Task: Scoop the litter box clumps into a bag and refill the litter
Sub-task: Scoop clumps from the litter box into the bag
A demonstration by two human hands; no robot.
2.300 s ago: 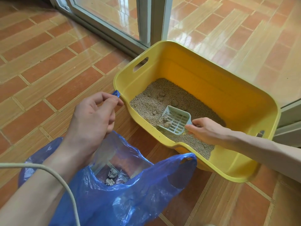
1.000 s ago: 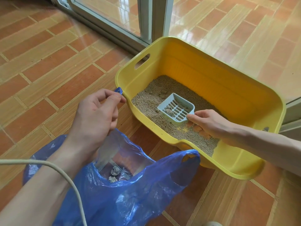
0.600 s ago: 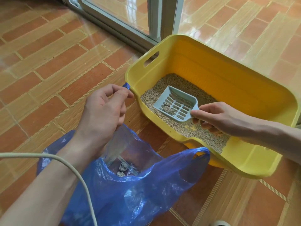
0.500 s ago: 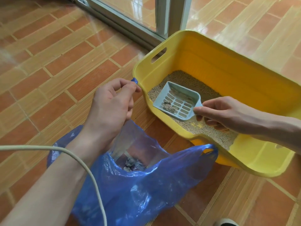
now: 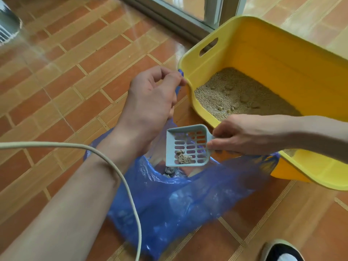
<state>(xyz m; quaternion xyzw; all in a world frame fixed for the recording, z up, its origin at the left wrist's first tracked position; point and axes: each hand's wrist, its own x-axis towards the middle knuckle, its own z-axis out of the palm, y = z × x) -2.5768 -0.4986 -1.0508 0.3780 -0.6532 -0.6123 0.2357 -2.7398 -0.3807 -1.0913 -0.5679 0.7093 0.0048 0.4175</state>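
The yellow litter box (image 5: 282, 59) stands at the right with tan litter (image 5: 235, 95) inside. A blue plastic bag (image 5: 188, 204) lies open on the floor just in front of it. My left hand (image 5: 152, 97) pinches the bag's handle and holds it up beside the box's corner. My right hand (image 5: 243, 134) grips the handle of a pale blue slotted scoop (image 5: 188, 146). The scoop hangs over the bag's mouth with a clump (image 5: 183, 157) at its lower edge. Grey clumps (image 5: 169, 171) lie at the bottom of the bag.
A cream cable (image 5: 116, 174) crosses my left forearm. A sliding door frame (image 5: 212, 14) runs behind the box. A shoe tip (image 5: 282, 251) shows at the bottom right. A white slatted object (image 5: 7, 25) sits at the top left. Brick-patterned tiles cover the floor.
My right hand has lifted the scoop with a clump out of the litter box and carried it left and toward me over the bag. My left hand keeps holding the bag's handle.
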